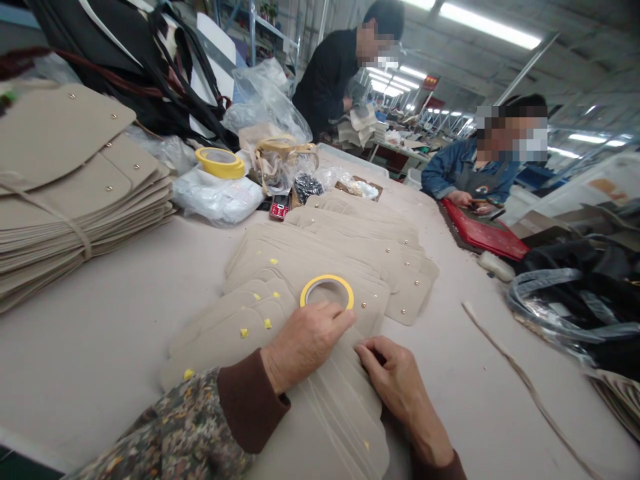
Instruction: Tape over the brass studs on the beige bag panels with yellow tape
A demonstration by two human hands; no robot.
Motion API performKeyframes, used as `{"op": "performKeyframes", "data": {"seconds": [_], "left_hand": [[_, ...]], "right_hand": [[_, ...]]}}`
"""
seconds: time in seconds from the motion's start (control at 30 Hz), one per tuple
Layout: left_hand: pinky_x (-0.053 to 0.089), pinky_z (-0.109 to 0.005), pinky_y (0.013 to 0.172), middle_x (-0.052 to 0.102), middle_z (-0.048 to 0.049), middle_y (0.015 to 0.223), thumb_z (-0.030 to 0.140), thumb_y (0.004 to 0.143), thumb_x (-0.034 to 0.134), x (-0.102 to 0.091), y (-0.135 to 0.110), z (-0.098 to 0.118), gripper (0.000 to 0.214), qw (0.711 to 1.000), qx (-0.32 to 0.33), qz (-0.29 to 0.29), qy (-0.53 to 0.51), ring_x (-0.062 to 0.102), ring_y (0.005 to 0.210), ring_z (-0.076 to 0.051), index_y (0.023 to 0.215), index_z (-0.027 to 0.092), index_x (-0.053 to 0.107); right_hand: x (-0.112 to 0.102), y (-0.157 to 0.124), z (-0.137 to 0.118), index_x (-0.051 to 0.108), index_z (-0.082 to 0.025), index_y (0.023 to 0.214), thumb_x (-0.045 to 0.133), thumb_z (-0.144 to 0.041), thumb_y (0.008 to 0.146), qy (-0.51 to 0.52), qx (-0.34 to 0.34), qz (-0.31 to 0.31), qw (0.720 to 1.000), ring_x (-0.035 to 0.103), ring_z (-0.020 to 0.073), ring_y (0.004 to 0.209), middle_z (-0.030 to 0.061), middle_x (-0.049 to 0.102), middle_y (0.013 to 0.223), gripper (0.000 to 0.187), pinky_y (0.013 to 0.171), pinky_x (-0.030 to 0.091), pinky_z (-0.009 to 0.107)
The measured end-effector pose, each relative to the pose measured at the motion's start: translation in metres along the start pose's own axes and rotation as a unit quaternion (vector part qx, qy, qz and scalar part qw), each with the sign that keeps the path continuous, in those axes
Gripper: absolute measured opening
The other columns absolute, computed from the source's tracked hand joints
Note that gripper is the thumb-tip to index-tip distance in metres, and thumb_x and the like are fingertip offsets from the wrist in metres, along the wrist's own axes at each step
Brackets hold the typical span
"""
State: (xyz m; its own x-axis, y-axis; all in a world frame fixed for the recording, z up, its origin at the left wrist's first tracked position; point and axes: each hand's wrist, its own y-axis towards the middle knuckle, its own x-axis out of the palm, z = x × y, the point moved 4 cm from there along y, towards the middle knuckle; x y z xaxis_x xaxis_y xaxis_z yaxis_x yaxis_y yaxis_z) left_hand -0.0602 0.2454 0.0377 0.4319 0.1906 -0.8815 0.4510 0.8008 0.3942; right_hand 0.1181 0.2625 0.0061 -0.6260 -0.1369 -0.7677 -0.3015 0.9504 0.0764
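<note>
My left hand [305,340] rests on overlapping beige leather flaps [330,260] spread across the table, its fingers curled against the near rim of a yellow tape roll [327,291]. My right hand [395,380] lies just to the right on the nearest flaps, fingers bent and pinched on their edge. Small yellow tape squares [244,332] dot the flaps to the left of my hands, and small metal studs [363,305] show on the flaps beyond the roll.
A tied stack of beige pieces [75,187] stands at the left. A second yellow tape roll [220,162], plastic bags [265,100] and black bags [140,60] crowd the back. One seated person works on a red piece [483,235] at right; another stands behind. A beige strip [520,380] lies right.
</note>
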Motion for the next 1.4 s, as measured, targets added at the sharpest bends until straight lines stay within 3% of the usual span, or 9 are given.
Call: {"op": "performKeyframes", "data": {"seconds": [0.07, 0.23, 0.43, 0.57, 0.77, 0.9, 1.03, 1.2, 1.4], "left_hand": [[0.048, -0.030, 0.071, 0.059, -0.0020, 0.086, 0.017, 0.100, 0.041, -0.001, -0.002, -0.002, 0.012, 1.000, 0.013, 0.011, -0.019, 0.057, 0.079, -0.018, 0.104, 0.018, 0.052], [0.051, -0.029, 0.075, 0.065, -0.0038, 0.090, 0.018, 0.101, 0.038, -0.003, -0.003, 0.003, 0.015, 0.996, 0.051, 0.032, -0.070, 0.064, 0.085, -0.018, 0.110, 0.017, 0.050], [0.054, -0.030, 0.072, 0.069, -0.0060, 0.096, 0.021, 0.101, 0.043, -0.001, -0.003, 0.007, 0.029, 0.995, 0.044, 0.049, -0.081, 0.068, 0.085, -0.020, 0.128, 0.016, 0.037], [0.053, -0.030, 0.070, 0.068, -0.0049, 0.090, 0.020, 0.100, 0.042, 0.003, -0.005, 0.007, 0.022, 0.995, 0.043, 0.045, -0.074, 0.067, 0.082, -0.020, 0.122, 0.015, 0.040], [0.051, -0.029, 0.069, 0.064, -0.0027, 0.085, 0.016, 0.097, 0.042, 0.004, -0.004, 0.007, 0.008, 0.998, 0.026, 0.020, -0.060, 0.064, 0.078, -0.019, 0.101, 0.017, 0.049], [0.046, -0.026, 0.057, 0.061, -0.0007, 0.081, 0.015, 0.093, 0.047, 0.000, -0.002, 0.008, 0.005, 1.000, 0.009, 0.004, -0.008, 0.060, 0.069, -0.018, 0.094, 0.019, 0.051], [0.043, -0.026, 0.054, 0.059, -0.0009, 0.078, 0.018, 0.093, 0.045, -0.003, -0.003, 0.009, 0.008, 0.999, -0.001, 0.031, 0.012, 0.058, 0.067, -0.017, 0.088, 0.019, 0.051], [0.042, -0.028, 0.055, 0.057, -0.0013, 0.076, 0.019, 0.097, 0.038, -0.006, -0.003, 0.011, 0.017, 0.997, 0.001, 0.073, 0.017, 0.054, 0.064, -0.017, 0.088, 0.019, 0.052], [0.045, -0.035, 0.074, 0.059, -0.0047, 0.085, 0.019, 0.098, 0.043, 0.003, 0.010, 0.001, 0.014, 0.996, 0.005, -0.016, 0.092, 0.053, 0.081, -0.022, 0.089, 0.018, 0.053]], "right_hand": [[-0.002, -0.003, -0.003, 0.069, -0.021, 0.073, 0.057, -0.034, 0.088, 0.009, -0.007, 0.002, 1.000, 0.063, 0.0173, 0.065, 0.0015, 0.071, 0.070, 0.023, 0.063, 0.047, 0.028], [-0.013, -0.004, -0.025, 0.068, -0.019, 0.099, 0.055, -0.026, 0.092, 0.063, -0.117, 0.132, 0.982, 0.066, 0.0163, 0.076, 0.0048, 0.072, 0.088, 0.017, 0.069, 0.052, 0.027], [-0.011, -0.004, -0.043, 0.063, -0.020, 0.105, 0.054, -0.014, 0.091, 0.017, -0.246, 0.167, 0.954, 0.066, 0.0163, 0.083, 0.0064, 0.071, 0.092, 0.019, 0.075, 0.055, 0.028], [-0.010, -0.004, -0.048, 0.063, -0.019, 0.094, 0.052, -0.010, 0.091, -0.014, -0.275, 0.166, 0.947, 0.066, 0.0146, 0.078, 0.0043, 0.069, 0.084, 0.015, 0.072, 0.053, 0.026], [-0.008, -0.007, -0.052, 0.063, -0.018, 0.087, 0.054, -0.012, 0.089, -0.069, -0.279, 0.232, 0.929, 0.062, 0.0098, 0.057, 0.0001, 0.067, 0.069, 0.011, 0.059, 0.048, 0.020], [-0.008, -0.007, -0.050, 0.066, -0.020, 0.082, 0.058, -0.023, 0.086, -0.044, -0.226, 0.249, 0.941, 0.061, 0.0089, 0.051, -0.0024, 0.066, 0.063, 0.010, 0.056, 0.048, 0.018], [-0.003, 0.002, -0.043, 0.067, -0.020, 0.074, 0.060, -0.040, 0.082, 0.114, -0.051, 0.167, 0.978, 0.056, 0.0106, 0.043, -0.0032, 0.062, 0.052, 0.023, 0.042, 0.045, 0.018], [0.000, 0.016, -0.028, 0.065, -0.018, 0.068, 0.066, -0.050, 0.070, 0.250, 0.117, 0.141, 0.951, 0.055, 0.0128, 0.044, -0.0020, 0.059, 0.049, 0.032, 0.042, 0.047, 0.021], [0.008, 0.028, 0.002, 0.068, -0.014, 0.083, 0.070, -0.055, 0.068, 0.292, 0.134, 0.123, 0.939, 0.062, 0.0149, 0.056, 0.0027, 0.069, 0.065, 0.043, 0.057, 0.054, 0.026]]}}
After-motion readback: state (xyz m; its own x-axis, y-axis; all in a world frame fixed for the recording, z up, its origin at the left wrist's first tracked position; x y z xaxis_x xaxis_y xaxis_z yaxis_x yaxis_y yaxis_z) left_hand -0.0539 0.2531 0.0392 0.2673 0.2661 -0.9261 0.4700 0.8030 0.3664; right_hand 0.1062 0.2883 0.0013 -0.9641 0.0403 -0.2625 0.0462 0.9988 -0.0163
